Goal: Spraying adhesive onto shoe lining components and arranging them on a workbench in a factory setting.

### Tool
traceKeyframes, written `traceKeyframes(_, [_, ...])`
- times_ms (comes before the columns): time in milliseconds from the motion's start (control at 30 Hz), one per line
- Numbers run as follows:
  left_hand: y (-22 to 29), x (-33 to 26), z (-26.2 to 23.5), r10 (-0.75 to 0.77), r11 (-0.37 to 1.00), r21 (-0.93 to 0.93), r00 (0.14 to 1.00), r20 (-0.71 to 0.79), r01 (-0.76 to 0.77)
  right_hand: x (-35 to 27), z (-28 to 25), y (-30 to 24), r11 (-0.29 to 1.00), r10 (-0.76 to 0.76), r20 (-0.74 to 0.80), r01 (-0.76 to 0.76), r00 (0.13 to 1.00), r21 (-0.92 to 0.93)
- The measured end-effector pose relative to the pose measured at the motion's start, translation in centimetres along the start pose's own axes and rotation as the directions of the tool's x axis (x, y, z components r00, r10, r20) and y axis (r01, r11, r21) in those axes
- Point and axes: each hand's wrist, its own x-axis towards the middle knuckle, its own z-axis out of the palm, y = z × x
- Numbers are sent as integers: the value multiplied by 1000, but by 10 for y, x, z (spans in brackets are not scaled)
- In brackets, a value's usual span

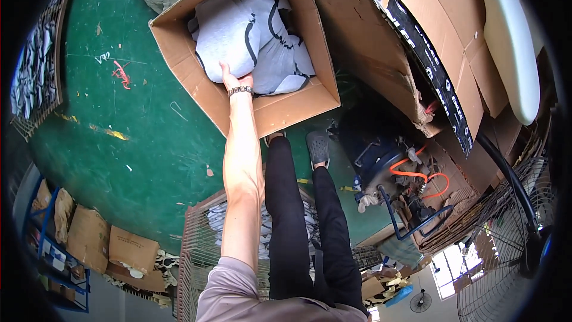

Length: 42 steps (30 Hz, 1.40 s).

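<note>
My left hand (235,79), with a beaded bracelet at the wrist, reaches into an open cardboard box (292,116). It grips the near edge of a light grey fabric piece (226,30) with black edging. Its thumb shows at the edge, while the other fingers are mostly hidden by the fabric. More grey pieces (277,62) with dark trim lie to the right and beneath, loosely heaped inside the box. I cannot see my right hand.
The box stands on a green floor (143,131) before my feet. At the right are large cardboard cartons (369,42), an orange hose (411,174) and a wire-caged fan (500,262). A wire crate (196,250) of grey pieces stands near my legs; blue shelving (36,203) is lower left.
</note>
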Motion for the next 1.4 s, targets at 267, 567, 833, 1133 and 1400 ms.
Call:
traceKeyframes(267, [11, -6, 11, 142, 984, 126, 984, -107, -128, 10, -10, 8, 990, -143, -5, 142, 990, -11])
traceKeyframes(567, [31, -216, -27, 402, 872, 283, 914, 53, -400, 54, 9, -330, 834, -550, -124, 534, 826, -139])
traceKeyframes(833, [67, -266, -104, 319, 863, 336, 923, 216, -378, 57, 93, -751, 131, -989, 45, 981, 138, -145])
traceKeyframes(1133, [142, -285, -199, 583, 722, 287, 777, 238, -630, 145, 183, -1023, 328, -944, -47, 917, 326, -227])
traceKeyframes(1400, [181, -293, -241, 584, 811, -188, 739, 336, -554, 196, 212, -1063, 345, -893, 217, 911, 393, -227])
